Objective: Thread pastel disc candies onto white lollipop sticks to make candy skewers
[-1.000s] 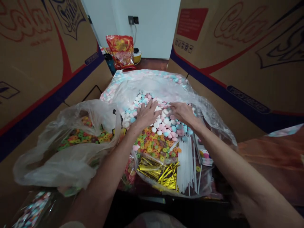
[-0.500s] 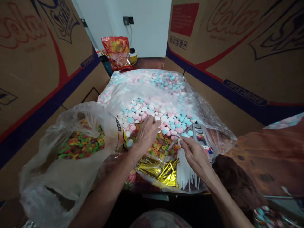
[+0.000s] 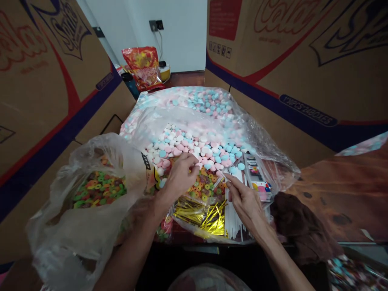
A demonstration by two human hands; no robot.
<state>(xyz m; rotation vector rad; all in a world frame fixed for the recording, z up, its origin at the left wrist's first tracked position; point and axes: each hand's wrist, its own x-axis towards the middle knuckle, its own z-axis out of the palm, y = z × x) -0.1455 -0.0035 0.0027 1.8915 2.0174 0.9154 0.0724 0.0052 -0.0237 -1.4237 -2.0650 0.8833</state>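
Observation:
My left hand (image 3: 182,174) is closed, fingers curled and thumb drawn in, at the near edge of a heap of round pink, blue and white candies (image 3: 209,152). What its fingertips hold, if anything, I cannot make out. My right hand (image 3: 242,199) pinches a thin white stick (image 3: 226,176) between thumb and fingers, close to the candies. Beneath my hands lie ring-shaped orange and yellow candies (image 3: 203,186), gold twist ties (image 3: 214,218) and a bundle of white sticks (image 3: 233,224).
An open plastic bag (image 3: 71,226) with colourful rings stands left. Clear plastic (image 3: 266,139) covers the back of the candy heap. Cardboard boxes flank both sides (image 3: 36,93) (image 3: 273,60). Dark cloth (image 3: 300,226) lies right, and a red snack bag (image 3: 142,66) stands behind.
Both hands have drawn back toward me from the middle of the candy heap. My left hand has curled. The plastic bag's near side on the left hangs lower, and the view has shifted right.

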